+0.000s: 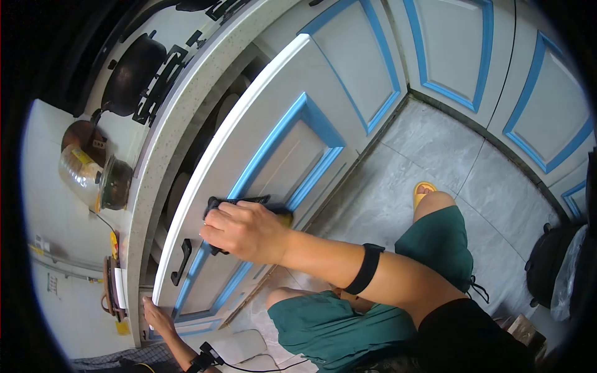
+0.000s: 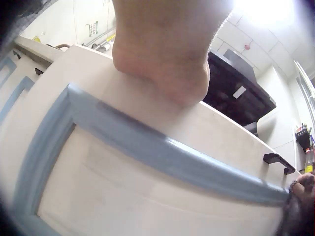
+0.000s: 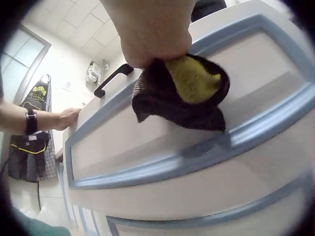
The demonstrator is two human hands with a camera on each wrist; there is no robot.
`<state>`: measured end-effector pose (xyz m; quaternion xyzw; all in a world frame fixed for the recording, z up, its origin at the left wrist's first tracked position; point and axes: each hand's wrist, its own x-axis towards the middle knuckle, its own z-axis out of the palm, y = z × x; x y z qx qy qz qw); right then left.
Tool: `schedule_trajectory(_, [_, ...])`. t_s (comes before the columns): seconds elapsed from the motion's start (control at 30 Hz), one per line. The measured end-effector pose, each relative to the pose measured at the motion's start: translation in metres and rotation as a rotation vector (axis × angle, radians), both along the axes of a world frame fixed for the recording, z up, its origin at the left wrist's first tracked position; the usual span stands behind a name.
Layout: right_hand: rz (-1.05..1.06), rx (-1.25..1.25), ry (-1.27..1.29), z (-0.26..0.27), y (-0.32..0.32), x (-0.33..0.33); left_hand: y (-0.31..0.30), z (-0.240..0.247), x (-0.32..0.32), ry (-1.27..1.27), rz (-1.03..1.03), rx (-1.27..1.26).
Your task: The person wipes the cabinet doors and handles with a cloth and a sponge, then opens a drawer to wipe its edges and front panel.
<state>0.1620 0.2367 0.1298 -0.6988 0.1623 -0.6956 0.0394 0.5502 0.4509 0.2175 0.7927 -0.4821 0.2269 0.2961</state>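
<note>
One sleeve (image 1: 474, 337) is shown foremost; one black-and-yellow cloth (image 3: 165, 104) is clutched in the right hand (image 1: 245, 233) against one cabinet door (image 1: 280, 163) (one handle (image 1: 180, 262)), its edge gripped by the left hand (image 1: 160, 317).

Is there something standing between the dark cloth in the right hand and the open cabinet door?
Nothing visible: the right hand holds the dark cloth against the door. The black handle sits to one side.
</note>
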Motion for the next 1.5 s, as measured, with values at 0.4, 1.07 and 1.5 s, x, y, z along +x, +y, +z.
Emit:
schedule_trajectory(0.4, [-0.349, 0.261, -0.409, -0.054, -0.079, -0.091, -0.027, 0.029, -0.08, 0.119, -0.177, 0.137])
schedule_trajectory(1.07, [-0.353, 0.245, -0.49, -0.058, -0.064, -0.049, -0.059, 0.0, -0.081, 0.025, -0.088, 0.028])
schedule_trajectory(1.5, [0.241, 0.063, 0.084, -0.063, 0.052, 0.115, -0.073, 0.001, -0.098, -0.189, -0.087, 0.072])
